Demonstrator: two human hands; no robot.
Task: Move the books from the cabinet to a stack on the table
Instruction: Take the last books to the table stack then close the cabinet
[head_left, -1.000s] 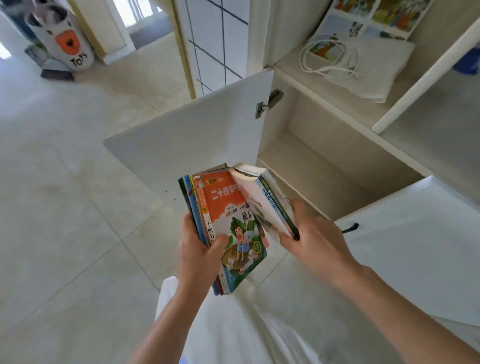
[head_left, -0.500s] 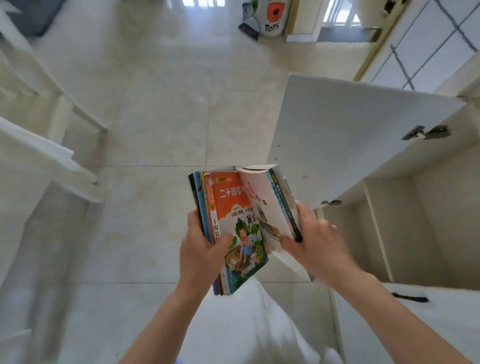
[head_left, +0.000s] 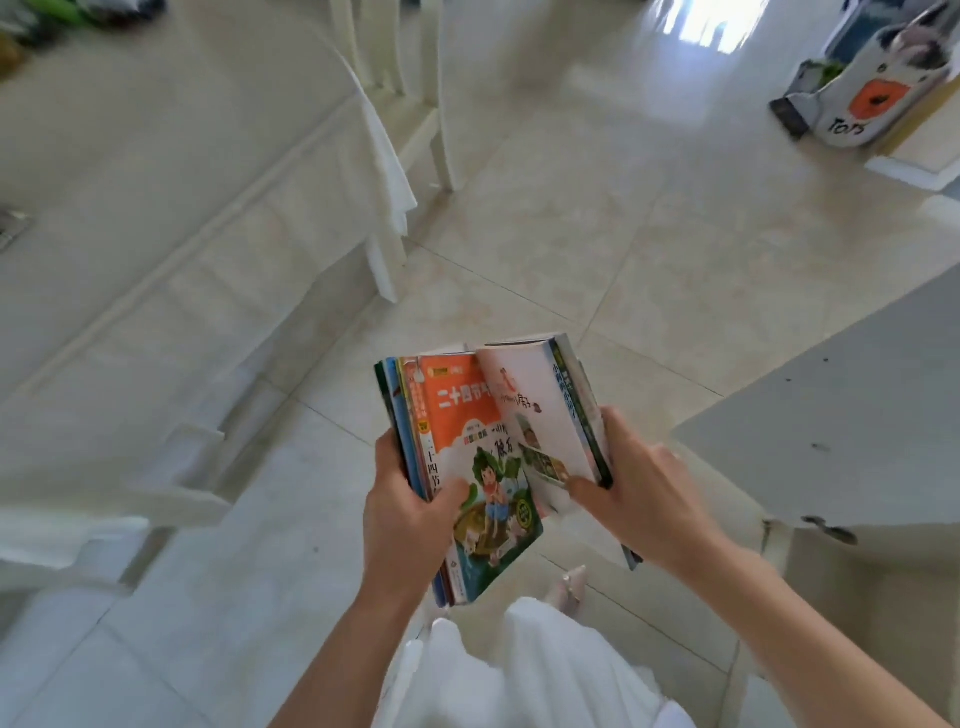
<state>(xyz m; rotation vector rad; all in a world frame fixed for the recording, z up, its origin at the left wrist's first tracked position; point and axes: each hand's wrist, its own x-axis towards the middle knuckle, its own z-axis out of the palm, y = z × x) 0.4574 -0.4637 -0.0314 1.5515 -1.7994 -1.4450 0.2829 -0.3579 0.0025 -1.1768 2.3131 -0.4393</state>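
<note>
Your left hand (head_left: 410, 514) grips a bundle of books (head_left: 467, 467) by the lower spine edge, thumb across the orange cover. Your right hand (head_left: 644, 499) pinches a second, smaller bundle (head_left: 561, 415), thumb on its white cover, fingers curled behind. Both bundles stand roughly upright, long axes pointing away from you, fanned apart at the top and overlapping low down, held over the floor (head_left: 597, 234). The worktop (head_left: 156, 182), under a white cloth, lies ahead and to your left, well apart from the books. In my judgement the left hand is the nearer to it; the carry should swing leftward.
</note>
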